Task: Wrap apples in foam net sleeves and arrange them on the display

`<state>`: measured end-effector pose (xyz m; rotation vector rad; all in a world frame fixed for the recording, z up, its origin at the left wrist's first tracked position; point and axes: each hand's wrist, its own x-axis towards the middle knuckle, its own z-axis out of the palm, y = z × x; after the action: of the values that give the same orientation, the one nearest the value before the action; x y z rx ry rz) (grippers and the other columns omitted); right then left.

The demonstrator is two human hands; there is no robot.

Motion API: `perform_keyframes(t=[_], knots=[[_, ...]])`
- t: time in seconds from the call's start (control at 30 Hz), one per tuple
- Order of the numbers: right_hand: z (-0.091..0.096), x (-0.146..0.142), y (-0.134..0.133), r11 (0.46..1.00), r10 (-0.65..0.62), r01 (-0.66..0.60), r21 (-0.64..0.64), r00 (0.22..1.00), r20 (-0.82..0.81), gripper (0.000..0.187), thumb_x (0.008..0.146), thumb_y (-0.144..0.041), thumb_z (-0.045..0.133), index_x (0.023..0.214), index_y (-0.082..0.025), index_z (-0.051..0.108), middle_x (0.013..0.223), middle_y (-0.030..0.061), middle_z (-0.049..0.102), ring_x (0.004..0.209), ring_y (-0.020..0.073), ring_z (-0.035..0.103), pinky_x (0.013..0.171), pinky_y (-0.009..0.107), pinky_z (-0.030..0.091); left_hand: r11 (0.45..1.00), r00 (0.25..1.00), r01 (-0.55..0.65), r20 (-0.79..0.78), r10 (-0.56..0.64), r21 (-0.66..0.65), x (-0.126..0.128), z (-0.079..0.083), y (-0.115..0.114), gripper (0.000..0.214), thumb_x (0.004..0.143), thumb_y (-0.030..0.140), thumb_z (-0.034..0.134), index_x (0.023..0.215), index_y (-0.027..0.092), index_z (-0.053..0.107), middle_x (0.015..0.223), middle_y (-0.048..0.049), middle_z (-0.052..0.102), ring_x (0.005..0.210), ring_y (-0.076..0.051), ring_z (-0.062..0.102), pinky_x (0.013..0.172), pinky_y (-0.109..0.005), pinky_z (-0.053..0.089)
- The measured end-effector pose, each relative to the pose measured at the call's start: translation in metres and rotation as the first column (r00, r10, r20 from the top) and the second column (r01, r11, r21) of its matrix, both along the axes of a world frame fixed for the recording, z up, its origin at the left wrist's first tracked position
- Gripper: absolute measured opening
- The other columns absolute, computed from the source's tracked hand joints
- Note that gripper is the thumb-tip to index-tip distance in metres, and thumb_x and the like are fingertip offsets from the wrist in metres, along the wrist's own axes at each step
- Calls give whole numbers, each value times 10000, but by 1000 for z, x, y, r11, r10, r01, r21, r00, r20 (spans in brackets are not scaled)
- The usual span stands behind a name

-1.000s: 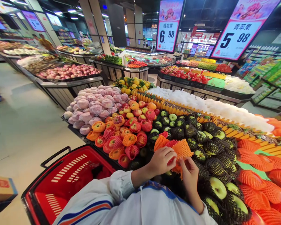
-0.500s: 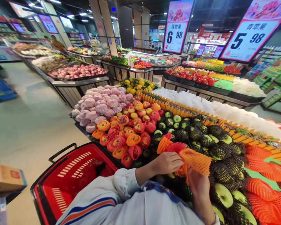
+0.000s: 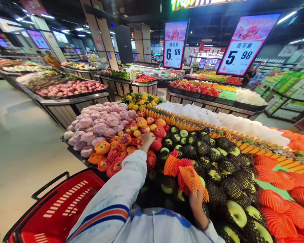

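My left hand point(image 3: 147, 139) reaches forward onto the pile of red and yellow apples in foam nets point(image 3: 131, 141), its fingers curled down over a fruit; what it grips is hidden. My right hand point(image 3: 196, 199) stays close to my body and is closed on an orange foam net point(image 3: 191, 179), held above the green apples in black nets point(image 3: 218, 162). Two more loose orange and red nets point(image 3: 172, 163) lie just left of it on the green apples.
A red shopping basket point(image 3: 58, 209) sits at my lower left against the display edge. Pink-wrapped fruit point(image 3: 96, 125) lies at the far left of the stand, orange nets point(image 3: 281, 199) at the right. Price signs point(image 3: 174, 45) hang above. An open aisle floor point(image 3: 22, 141) runs left.
My left hand has left the orange net and stretched forward to the red apples. The right hand keeps the net, now held alone. The view has tilted a little upward.
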<state>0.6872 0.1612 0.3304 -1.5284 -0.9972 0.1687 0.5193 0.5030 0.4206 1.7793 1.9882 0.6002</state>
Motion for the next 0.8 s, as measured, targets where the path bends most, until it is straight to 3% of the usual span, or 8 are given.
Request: perform_keyframes(t=[0.13, 0.27, 0.43, 0.53, 0.67, 0.8], knots=[[4, 0, 2, 999, -19, 20, 29, 999, -30, 156, 742, -352, 614, 722, -251, 731, 652, 46, 728, 645, 271, 672, 636, 419, 582, 999, 999, -24, -47, 23, -25, 5, -15, 11, 648, 806, 352, 801, 1323, 37, 566, 1315, -326, 656, 1334, -445, 537, 1108, -531, 336], [7, -2, 3, 998, -33, 36, 50, 998, -56, 187, 676, -335, 702, 793, -210, 776, 768, 69, 799, 697, 267, 716, 668, 396, 610, 998, 997, -58, -50, 58, -5, 7, -21, 14, 650, 775, 360, 822, 1317, 89, 587, 1315, -279, 672, 1325, -427, 557, 1133, -535, 337], [6, -5, 4, 997, -24, 31, 73, 996, -88, 217, 691, -319, 687, 840, -199, 790, 810, 72, 814, 733, 255, 742, 701, 370, 615, 986, 986, -162, 43, 161, 41, 9, -17, 12, 604, 883, 427, 687, 1355, 76, 554, 1397, -298, 617, 1400, -438, 495, 1194, -594, 265], [4, -5, 5, 997, 11, -3, 76, 995, -100, 236, 695, -315, 684, 865, -200, 799, 850, 75, 822, 762, 251, 752, 719, 360, 616, 971, 958, -236, 176, 227, 27, 4, -8, 12, 583, 952, 480, 576, 1321, 29, 549, 1372, -342, 615, 1355, -458, 543, 1140, -599, 350], [-1, -3, 5, 996, -19, 29, 88, 993, -117, 208, 694, -315, 673, 834, -198, 774, 796, 60, 802, 754, 246, 740, 715, 356, 601, 958, 865, -286, 433, 255, 6, -8, 8, 8, 488, 975, 450, 557, 1234, 37, 581, 1317, -348, 645, 1313, -443, 596, 1090, -547, 445], [-8, -2, 4, 991, -57, 72, 109, 989, -137, 246, 714, -360, 678, 888, -201, 747, 845, 61, 789, 822, 256, 731, 751, 370, 584, 954, 657, -301, 726, 202, 7, -18, 30, -5, 434, 1039, 407, 455, 1344, 104, 510, 1466, -256, 575, 1415, -333, 528, 1133, -448, 464]])
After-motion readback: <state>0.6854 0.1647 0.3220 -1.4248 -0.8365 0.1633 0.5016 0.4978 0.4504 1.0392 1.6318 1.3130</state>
